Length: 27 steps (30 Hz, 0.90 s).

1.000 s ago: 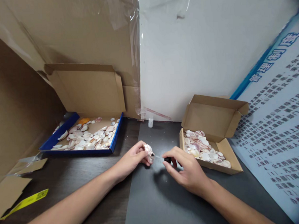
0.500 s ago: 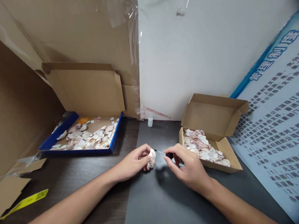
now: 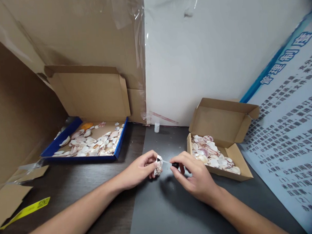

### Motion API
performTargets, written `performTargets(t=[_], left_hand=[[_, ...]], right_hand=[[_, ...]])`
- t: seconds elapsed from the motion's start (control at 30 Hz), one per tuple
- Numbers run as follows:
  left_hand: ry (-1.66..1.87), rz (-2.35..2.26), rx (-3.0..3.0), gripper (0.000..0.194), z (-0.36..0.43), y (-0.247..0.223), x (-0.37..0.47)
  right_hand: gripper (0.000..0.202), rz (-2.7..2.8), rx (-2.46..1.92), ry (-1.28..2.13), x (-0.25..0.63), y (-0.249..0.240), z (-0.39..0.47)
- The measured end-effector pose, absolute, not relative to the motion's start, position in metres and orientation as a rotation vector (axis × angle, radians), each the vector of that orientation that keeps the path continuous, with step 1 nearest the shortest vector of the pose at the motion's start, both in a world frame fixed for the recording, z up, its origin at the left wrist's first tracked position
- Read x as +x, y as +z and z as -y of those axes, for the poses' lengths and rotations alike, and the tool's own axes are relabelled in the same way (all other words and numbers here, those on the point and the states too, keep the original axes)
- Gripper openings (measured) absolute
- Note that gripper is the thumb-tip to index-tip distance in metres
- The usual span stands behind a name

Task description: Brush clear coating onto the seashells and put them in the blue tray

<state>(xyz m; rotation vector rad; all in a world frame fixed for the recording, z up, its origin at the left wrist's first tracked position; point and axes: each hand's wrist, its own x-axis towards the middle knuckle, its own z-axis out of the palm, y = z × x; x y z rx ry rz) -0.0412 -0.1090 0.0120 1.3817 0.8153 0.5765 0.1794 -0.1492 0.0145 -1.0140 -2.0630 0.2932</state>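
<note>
Between the fingers and thumb of my left hand (image 3: pixel 141 168) is a small whitish, bumpy shell piece (image 3: pixel 158 169), partly hidden by the fingers. My right hand (image 3: pixel 194 170) pinches the black cap of a small applicator brush (image 3: pixel 175 164). Its thin pale stem reaches left, and the dark tip lies against the upper part of the shell piece. Farther back on the grey mat stands a small white bottle (image 3: pixel 156 127) without its cap.
At the left, a blue-sided cardboard box (image 3: pixel 80 158) with its lid up holds many loose seashells. Another cardboard box (image 3: pixel 244 161) of shells stands open at the right, close beyond my right hand. A yellow strip (image 3: pixel 29 211) lies at the left edge. Board walls rise behind.
The brush has shifted slightly in my right hand, and its dark tip has moved from the shell piece's upper right edge onto its face. My left hand has stayed nearly still.
</note>
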Motion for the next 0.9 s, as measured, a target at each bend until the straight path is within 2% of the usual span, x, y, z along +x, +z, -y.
performTargets(t=[0.1, 0.5, 0.67, 0.9], left_hand=[[0.574, -0.821, 1.366, 0.026, 0.1092, 0.011, -0.0417], [0.664, -0.836, 1.24, 0.025, 0.1049, 0.0066, -0.0418], [0.733, -0.843, 1.136, 0.026, 0.1047, 0.0077, -0.0413], [0.731, -0.874, 1.247, 0.019, 0.1054, 0.0068, -0.0423]], right_hand=[[0.007, 2.058, -1.128, 0.244, 0.1791, 0.0147, 0.1494], [0.008, 2.124, -1.008, 0.374, 0.1787, 0.0179, 0.1521], [0.006, 2.172, -1.125, 0.33, 0.1782, 0.0181, 0.1513], [0.005, 2.235, -1.085, 0.398, 0.1764, 0.0197, 0.1527]])
